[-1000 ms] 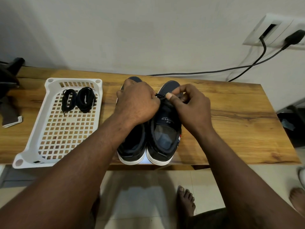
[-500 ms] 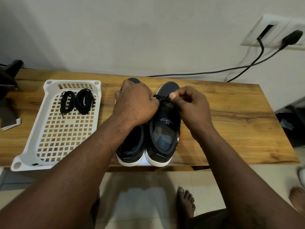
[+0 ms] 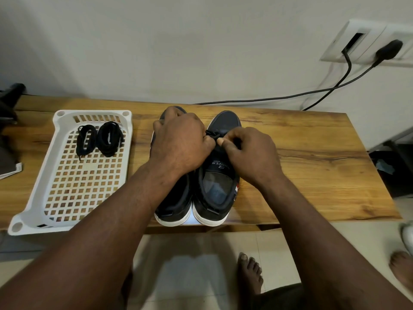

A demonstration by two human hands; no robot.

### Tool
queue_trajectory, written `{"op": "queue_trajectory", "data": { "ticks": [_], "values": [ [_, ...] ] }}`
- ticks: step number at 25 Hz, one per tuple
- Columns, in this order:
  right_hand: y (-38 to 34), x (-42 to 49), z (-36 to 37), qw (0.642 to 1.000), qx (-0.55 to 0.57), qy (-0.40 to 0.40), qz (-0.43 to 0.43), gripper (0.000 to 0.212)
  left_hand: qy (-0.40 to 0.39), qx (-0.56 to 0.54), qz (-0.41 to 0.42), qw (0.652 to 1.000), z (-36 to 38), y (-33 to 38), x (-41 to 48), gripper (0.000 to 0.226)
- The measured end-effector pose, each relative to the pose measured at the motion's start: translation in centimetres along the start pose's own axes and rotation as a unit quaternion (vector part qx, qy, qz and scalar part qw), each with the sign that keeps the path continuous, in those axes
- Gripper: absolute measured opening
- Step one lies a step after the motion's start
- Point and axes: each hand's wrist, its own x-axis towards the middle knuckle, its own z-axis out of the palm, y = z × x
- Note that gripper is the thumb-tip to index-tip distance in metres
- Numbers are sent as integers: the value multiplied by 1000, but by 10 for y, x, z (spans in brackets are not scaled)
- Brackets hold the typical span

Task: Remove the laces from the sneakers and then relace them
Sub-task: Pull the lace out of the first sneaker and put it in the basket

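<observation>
Both hands meet over the right sneaker point(image 3: 226, 121), and the lace point(image 3: 211, 134) is the whole story. The right hand point(image 3: 250, 157) pinches it between thumb and forefinger, just past the tongue. The left hand point(image 3: 181, 144), fingers curled tight, seems to grip the other side of the same short stretch, knuckle to knuckle with its partner. The left forearm crosses the left sneaker point(image 3: 174, 202), which probably steadies the pair, their heels under the wrists at the near edge of the table point(image 3: 312, 166). Loosening a crossing or snugging one? Hard to call from here. Out beyond the left hand sits the white tray point(image 3: 93, 113) with two coiled laces point(image 3: 109, 139), well apart from the action. Beyond the right hand, bare wood runs to the table's end, leaving room to draw lace out sideways.
</observation>
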Motion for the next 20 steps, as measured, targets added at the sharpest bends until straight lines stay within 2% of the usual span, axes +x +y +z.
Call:
{"op": "queue_trajectory", "data": {
  "ticks": [3, 4, 5, 6, 7, 8, 9, 10, 11, 12, 14, 15, 16, 18, 20],
  "values": [
    [2, 1, 2, 1000, -18, 18, -7, 20, -10, 7, 6, 1000, 1, -1, -1, 30],
    [2, 1, 3, 999, 25, 45, 6, 20, -12, 10, 11, 1000, 0, -1, -1, 31],
    [2, 3, 2, 990, 115, 78, 39, 21, -12, 12, 18, 1000, 0, -1, -2, 32],
    [1, 6, -2, 959, 245, 106, 95, 24, -8, 11, 21, 1000, 0, -1, -1, 32],
    [-2, 8, -8, 899, 389, 126, 155, 28, -5, 6, 19, 1000, 0, -2, -1, 30],
    [-5, 9, -15, 821, 518, 131, 200, 31, -4, -4, 13, 1000, 0, -3, -1, 29],
    [-5, 9, -20, 755, 604, 127, 223, 33, -6, -18, 4, 1000, 1, -4, 0, 29],
    [-6, 8, -25, 728, 634, 122, 232, 30, -11, -31, -5, 999, 1, -4, 0, 29],
    [-5, 8, -25, 748, 610, 120, 233, 25, -15, -41, -12, 999, 2, -5, 1, 30],
    [-3, 8, -22, 804, 539, 117, 221, 19, -16, -46, -15, 999, 2, -5, 1, 32],
    [-1, 4, -12, 929, 327, 95, 141, 11, -15, -51, -13, 999, 2, -6, 2, 34],
    [-1, 2, -8, 967, 230, 64, 88, 11, -13, -52, -13, 998, 2, -6, 2, 33],
    [-2, -1, -4, 989, 139, 24, 46, 15, -11, -53, -13, 998, 2, -6, 2, 32],
    [-5, -3, 0, 1000, 6, -27, 5, 18, -10, -57, -15, 998, 3, -6, 2, 29],
    [-2, -1, 2, 1000, 0, -6, -5, 16, -9, -66, -16, 998, 3, -6, 1, 27]
  ]
}}
